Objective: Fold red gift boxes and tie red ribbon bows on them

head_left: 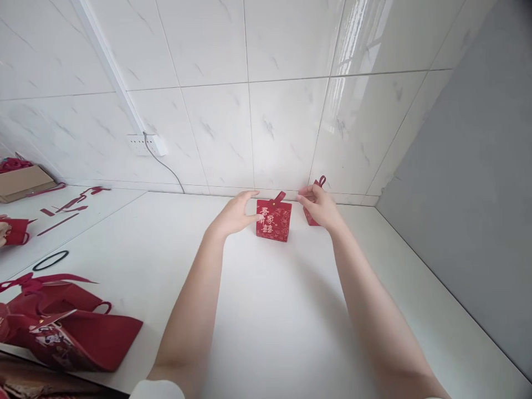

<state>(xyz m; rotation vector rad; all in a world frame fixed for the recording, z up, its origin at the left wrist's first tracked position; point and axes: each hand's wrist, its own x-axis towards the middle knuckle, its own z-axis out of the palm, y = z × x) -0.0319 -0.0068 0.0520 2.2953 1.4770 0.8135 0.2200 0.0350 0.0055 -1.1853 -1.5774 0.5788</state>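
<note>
Left box (274, 223) and right box (311, 217) look finished by the far wall (220, 133), my left hand (236, 215) spread wide, gripping nothing, beside the first, my right hand (320, 204) curled at the second, hold unclear, straps (58, 224) loose at left.

The left hand (238, 213) and right hand (322, 206) flank a red box (275, 223) on a white table (266, 327).

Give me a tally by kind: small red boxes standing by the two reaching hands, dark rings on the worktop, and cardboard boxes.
Small red boxes: 2
Dark ring: 1
Cardboard box: 1
Total: 4
</note>
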